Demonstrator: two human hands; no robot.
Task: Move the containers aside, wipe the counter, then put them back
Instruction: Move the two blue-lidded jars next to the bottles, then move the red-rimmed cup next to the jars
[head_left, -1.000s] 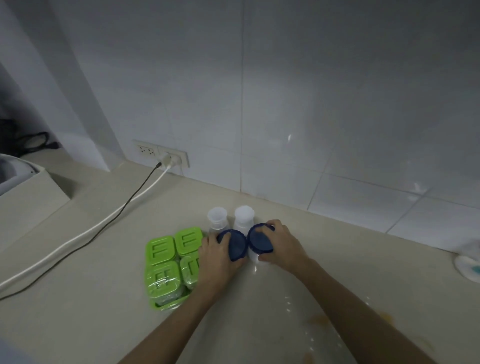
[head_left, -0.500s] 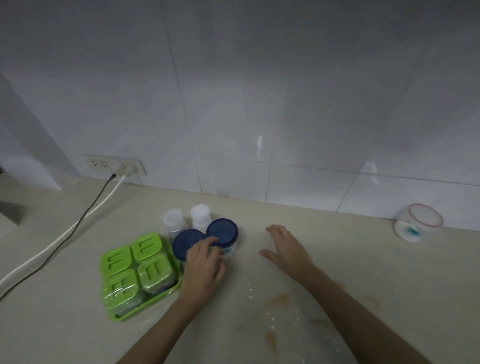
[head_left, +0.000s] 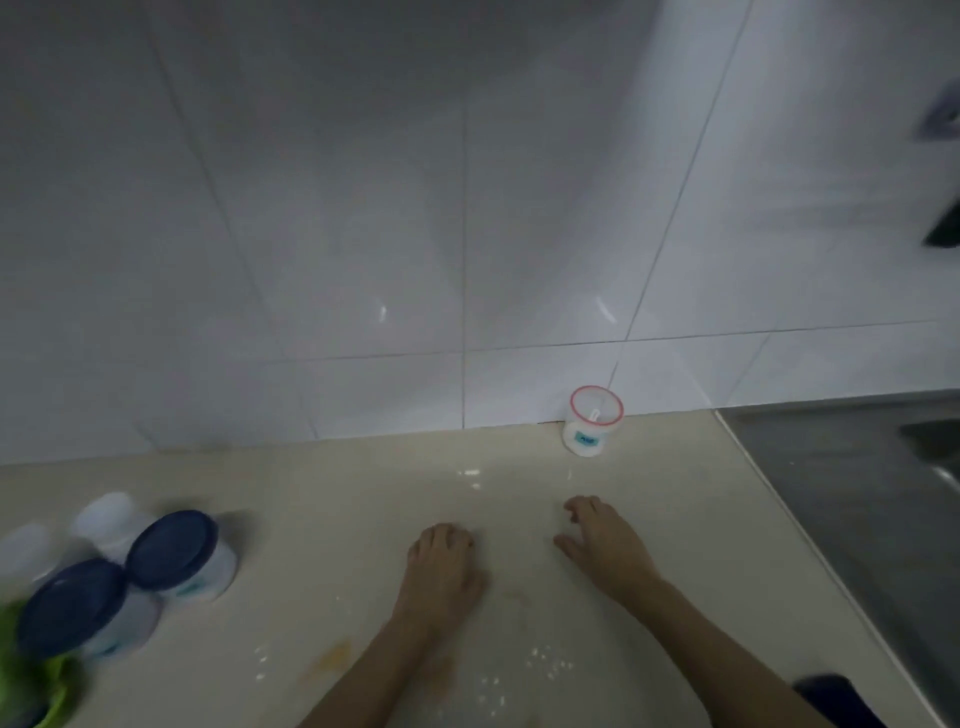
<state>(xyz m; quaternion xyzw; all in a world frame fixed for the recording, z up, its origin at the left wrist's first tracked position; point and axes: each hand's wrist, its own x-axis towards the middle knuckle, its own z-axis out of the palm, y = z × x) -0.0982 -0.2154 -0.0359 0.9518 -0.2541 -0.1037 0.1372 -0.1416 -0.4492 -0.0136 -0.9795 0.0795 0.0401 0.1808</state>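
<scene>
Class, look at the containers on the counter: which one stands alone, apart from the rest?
The red-rimmed container against the wall near the sink. The two blue-lidded tubs and the white bottles cluster together at the far left.

Two bare forearms, sleeveless within view; left hand (head_left: 441, 566) and right hand (head_left: 605, 543) without gloves, rings or watch

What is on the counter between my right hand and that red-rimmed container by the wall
In the head view, only bare counter with a few white crumbs separates the right hand from the red-rimmed container.
</scene>
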